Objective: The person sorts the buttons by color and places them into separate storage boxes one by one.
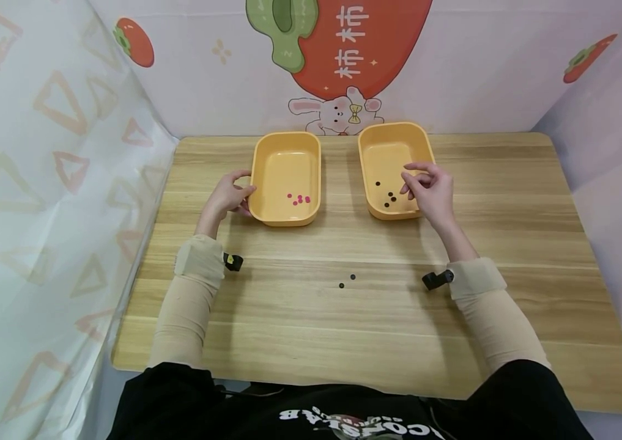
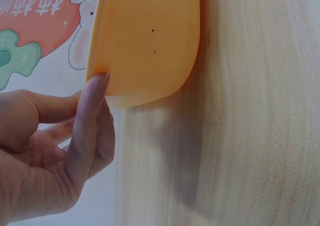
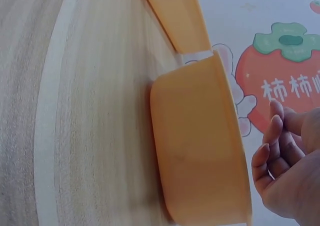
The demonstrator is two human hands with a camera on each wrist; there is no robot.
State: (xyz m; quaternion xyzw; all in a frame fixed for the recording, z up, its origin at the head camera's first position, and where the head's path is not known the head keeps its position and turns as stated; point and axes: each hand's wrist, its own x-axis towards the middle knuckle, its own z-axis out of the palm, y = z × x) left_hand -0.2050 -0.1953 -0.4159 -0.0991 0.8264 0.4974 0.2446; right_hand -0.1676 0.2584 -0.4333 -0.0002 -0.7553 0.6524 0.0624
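My left hand (image 1: 229, 194) grips the left edge of a yellow plastic tray (image 1: 283, 139), thumb at the rim; its fingertips also meet the rim in the left wrist view. Several small pink round pieces (image 1: 299, 200) lie in the near part of this tray. Over the right side of a second yellow tray (image 1: 396, 214) hangs my right hand (image 1: 433, 188), thumb and forefinger close together, other fingers bent. I cannot tell whether a piece is between those fingertips. Several small black round pieces (image 1: 390, 194) lie in that tray.
Two more black pieces (image 1: 347, 281) lie mid-table, on my side of the trays. The wooden table (image 1: 299, 330) meets a printed cloth backdrop (image 1: 470, 73) just behind the trays. Each wrist wears a small black camera on a beige sleeve (image 1: 492, 318).
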